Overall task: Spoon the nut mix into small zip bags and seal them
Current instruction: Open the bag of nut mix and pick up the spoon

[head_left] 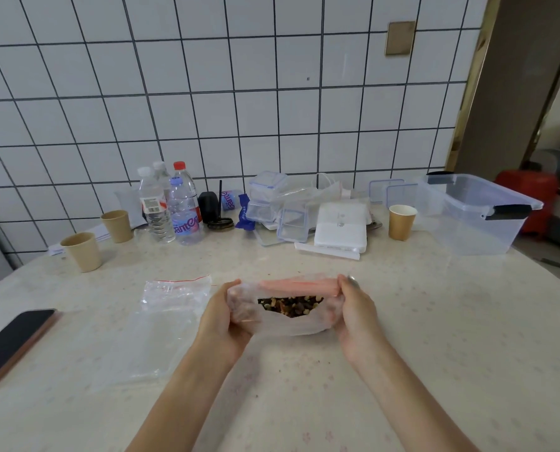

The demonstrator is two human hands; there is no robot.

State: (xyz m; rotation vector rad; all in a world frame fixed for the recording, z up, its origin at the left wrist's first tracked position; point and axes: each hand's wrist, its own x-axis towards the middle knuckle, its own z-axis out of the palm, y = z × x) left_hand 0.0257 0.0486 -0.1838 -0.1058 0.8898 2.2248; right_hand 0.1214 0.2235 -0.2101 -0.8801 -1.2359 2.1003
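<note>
A clear zip bag of nut mix (285,316) with a pink zip strip is held just above the table's middle. Its mouth gapes toward me, and dark nuts and dried fruit (290,305) show inside. My left hand (226,316) grips the bag's left end, fingers curled behind it. My right hand (353,313) grips the right end, thumb near the pink strip. Left of the hands lies a pile of empty small zip bags (174,290) with red zip lines. No spoon is visible.
A dark phone (12,344) lies at the left table edge. Along the back stand paper cups (82,251), water bottles (171,207), small lidded boxes (272,203), a white packet stack (342,226), another cup (401,222) and a large clear tub (477,213).
</note>
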